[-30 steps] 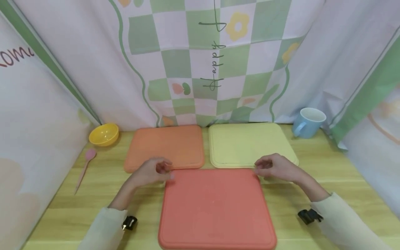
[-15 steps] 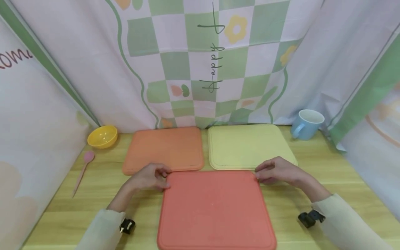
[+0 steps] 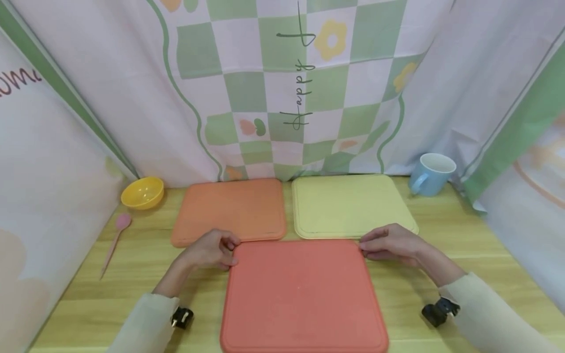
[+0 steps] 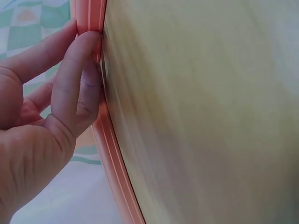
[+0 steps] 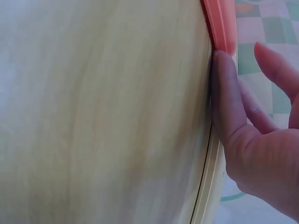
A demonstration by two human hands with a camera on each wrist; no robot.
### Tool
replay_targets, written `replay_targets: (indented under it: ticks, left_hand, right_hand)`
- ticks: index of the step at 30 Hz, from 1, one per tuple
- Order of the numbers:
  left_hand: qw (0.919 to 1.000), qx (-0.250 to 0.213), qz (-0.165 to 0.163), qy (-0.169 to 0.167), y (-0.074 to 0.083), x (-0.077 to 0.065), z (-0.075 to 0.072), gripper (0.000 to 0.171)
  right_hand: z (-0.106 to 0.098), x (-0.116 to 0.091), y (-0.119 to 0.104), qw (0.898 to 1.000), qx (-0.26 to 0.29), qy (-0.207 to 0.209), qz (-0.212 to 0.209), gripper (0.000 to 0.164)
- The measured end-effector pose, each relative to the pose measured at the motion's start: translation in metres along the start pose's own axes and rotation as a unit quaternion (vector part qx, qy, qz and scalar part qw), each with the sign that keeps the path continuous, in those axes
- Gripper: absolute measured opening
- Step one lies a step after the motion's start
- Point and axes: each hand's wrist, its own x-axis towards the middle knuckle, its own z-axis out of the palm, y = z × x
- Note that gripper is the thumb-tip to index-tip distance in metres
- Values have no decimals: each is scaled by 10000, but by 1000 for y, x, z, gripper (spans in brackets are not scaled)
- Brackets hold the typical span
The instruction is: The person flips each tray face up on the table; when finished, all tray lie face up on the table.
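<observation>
Just settled left hand (image 3: 213, 250) and right hand (image 3: 394, 245), loose-fingered and ungrasping, against far corners of the red board (image 3: 304, 296), on the near worktop (image 3: 463, 240), seemingly steadying it close to the orange board (image 3: 233, 208) and yellow board (image 3: 348, 203)

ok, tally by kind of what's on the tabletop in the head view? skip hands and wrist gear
Boards: 3 (red board, orange board, yellow board)
Bowl: 1
Spoon: 1
Mug: 1
Total: 6
</observation>
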Motion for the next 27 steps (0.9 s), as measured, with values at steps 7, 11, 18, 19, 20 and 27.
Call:
replay_targets:
  ticks: [7,11,18,19,20,27]
  left_hand:
    - [9999,-130,3,-97,7,-2,-1,37]
    - [9998,-145,27,-141,8,-3,-1,37]
    - [9998,-169,55,-73,3,-2,1,32]
    - [9998,-195,55,-71,3,-1,1,32]
    - [9997,-211,57,-85,4,-1,2,31]
    - [9992,-284,197,-188,10,3,9,32]
  right_hand:
    - [9,-4,-5,9996,7,242,-125,45]
    - [6,-8,-15,9993,152,135,-314,43]
    - [2,-8,-32,9869,1291,-396,-886,25]
    - [2,-9,-34,9826,1481,-524,-994,26]
    - [2,-10,-36,9776,1655,-671,-1111,29]
    - [11,-23,-63,9433,2543,-1424,-1591,41]
